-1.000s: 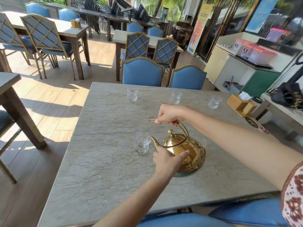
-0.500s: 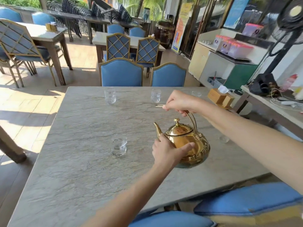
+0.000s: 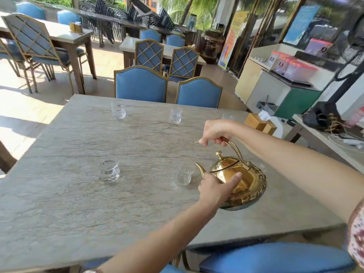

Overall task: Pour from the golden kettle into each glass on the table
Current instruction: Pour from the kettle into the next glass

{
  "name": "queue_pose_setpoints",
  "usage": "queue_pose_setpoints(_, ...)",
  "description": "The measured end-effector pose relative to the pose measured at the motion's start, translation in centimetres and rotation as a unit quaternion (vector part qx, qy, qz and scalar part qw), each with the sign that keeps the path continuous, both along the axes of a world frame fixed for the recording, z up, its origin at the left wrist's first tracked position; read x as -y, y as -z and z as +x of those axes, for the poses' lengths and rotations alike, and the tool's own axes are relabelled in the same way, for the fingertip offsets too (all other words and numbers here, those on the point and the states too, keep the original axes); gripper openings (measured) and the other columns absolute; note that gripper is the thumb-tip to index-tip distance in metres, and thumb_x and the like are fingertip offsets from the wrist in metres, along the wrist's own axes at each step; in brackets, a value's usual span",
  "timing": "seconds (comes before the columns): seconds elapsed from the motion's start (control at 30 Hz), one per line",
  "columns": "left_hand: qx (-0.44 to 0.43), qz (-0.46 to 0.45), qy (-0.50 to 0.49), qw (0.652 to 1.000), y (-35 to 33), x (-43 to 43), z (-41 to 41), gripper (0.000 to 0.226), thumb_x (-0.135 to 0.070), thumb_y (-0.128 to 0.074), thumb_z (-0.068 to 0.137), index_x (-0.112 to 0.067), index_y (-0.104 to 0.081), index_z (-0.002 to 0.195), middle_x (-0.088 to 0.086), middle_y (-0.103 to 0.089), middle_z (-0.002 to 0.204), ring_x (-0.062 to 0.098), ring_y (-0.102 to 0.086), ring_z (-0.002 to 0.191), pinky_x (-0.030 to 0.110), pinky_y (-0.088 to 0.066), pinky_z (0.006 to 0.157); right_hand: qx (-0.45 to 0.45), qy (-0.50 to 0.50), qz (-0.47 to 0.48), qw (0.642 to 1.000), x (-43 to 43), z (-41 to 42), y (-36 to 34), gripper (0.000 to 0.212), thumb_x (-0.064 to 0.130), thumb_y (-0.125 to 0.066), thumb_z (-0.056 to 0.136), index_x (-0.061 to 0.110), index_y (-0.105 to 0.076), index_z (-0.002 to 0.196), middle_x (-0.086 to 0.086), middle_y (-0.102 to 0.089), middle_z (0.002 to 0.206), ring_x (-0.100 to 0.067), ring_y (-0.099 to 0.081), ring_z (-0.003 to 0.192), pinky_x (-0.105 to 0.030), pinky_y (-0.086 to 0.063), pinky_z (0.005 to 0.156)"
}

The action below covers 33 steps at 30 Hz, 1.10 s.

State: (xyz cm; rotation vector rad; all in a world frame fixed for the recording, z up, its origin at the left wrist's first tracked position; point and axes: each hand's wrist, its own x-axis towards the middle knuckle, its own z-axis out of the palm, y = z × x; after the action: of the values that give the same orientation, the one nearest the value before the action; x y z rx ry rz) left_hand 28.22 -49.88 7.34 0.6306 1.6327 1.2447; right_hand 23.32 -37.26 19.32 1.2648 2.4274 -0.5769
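Note:
The golden kettle (image 3: pixel 242 182) is just above the grey stone table (image 3: pixel 78 203), spout pointing left. My right hand (image 3: pixel 215 133) grips its arched handle from above. My left hand (image 3: pixel 214 189) presses against the kettle's near side under the spout. A clear glass (image 3: pixel 184 173) stands right beside the spout tip. Another glass (image 3: pixel 109 168) stands further left. Two glasses (image 3: pixel 118 109) (image 3: pixel 175 114) stand along the far edge, and the rim of a third far glass (image 3: pixel 227 116) shows behind my right wrist.
Two blue chairs (image 3: pixel 140 84) stand at the table's far side and one blue seat (image 3: pixel 275 257) is at the near edge. A wooden tissue box (image 3: pixel 260 123) sits at the far right corner. A side table with cables (image 3: pixel 334 134) is to the right.
The kettle has moved right along the near side, from beside the left near glass to a second near glass, now next to the spout. Both hands kept their hold.

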Motion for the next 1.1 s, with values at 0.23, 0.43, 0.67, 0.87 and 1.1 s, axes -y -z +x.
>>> queue_pose_setpoints(0.23, 0.056, -0.010, -0.038, 0.998, -0.9, -1.6, 0.3, 0.089, -0.074, -0.070, 0.067, -0.005, -0.056, 0.120, 0.008, -0.066, 0.111, 0.021, -0.058, 0.098, 0.034, -0.049, 0.080, 0.078, -0.057, 0.007, 0.995, -1.6, -2.1, 0.7, 0.020, 0.016, -0.064, 0.090, 0.001, -0.064, 0.076, -0.006, -0.044, 0.057, -0.016, -0.038, 0.043, -0.024, -0.037, 0.042)
queue_pose_setpoints(0.43, 0.070, -0.021, -0.058, 0.996, -0.4, -2.4, -0.2, 0.073, -0.062, -0.068, 0.082, -0.005, -0.052, 0.123, 0.003, -0.057, 0.103, 0.019, -0.052, 0.095, 0.030, -0.044, 0.079, 0.103, -0.068, -0.014, 0.992, -2.5, -3.4, 1.5, 0.019, 0.019, -0.064, 0.090, 0.002, -0.067, 0.084, -0.005, -0.042, 0.057, -0.017, -0.038, 0.046, -0.025, -0.036, 0.045)
queue_pose_setpoints(0.67, 0.066, -0.024, -0.078, 0.994, -0.2, -2.6, -0.2, 0.075, -0.064, -0.063, 0.083, -0.004, -0.049, 0.126, 0.013, -0.058, 0.130, 0.029, -0.052, 0.125, 0.039, -0.047, 0.099, 0.124, -0.071, -0.012, 0.990, -2.5, -4.5, 1.6, 0.018, 0.019, -0.063, 0.091, 0.002, -0.068, 0.089, -0.004, -0.042, 0.058, -0.015, -0.037, 0.044, -0.025, -0.036, 0.043)
queue_pose_setpoints(0.87, 0.088, -0.014, -0.087, 0.992, -0.8, -2.7, 0.5, 0.073, -0.065, -0.059, 0.085, -0.007, -0.044, 0.128, 0.012, -0.052, 0.137, 0.032, -0.045, 0.133, 0.050, -0.042, 0.111, 0.152, -0.065, -0.020, 0.986, -2.5, -5.3, 1.9, 0.022, 0.021, -0.061, 0.093, 0.000, -0.068, 0.097, -0.004, -0.041, 0.058, -0.014, -0.036, 0.044, -0.023, -0.035, 0.041)
queue_pose_setpoints(1.1, 0.126, 0.006, -0.094, 0.988, -1.3, -2.3, 0.6, 0.096, -0.068, -0.058, 0.076, -0.004, -0.033, 0.144, 0.015, -0.047, 0.144, 0.034, -0.041, 0.137, 0.051, -0.039, 0.114, 0.187, -0.061, -0.029, 0.980, -2.1, -6.3, 2.2, 0.022, 0.022, -0.059, 0.094, 0.001, -0.067, 0.098, -0.003, -0.038, 0.058, -0.015, -0.034, 0.047, -0.026, -0.034, 0.045)
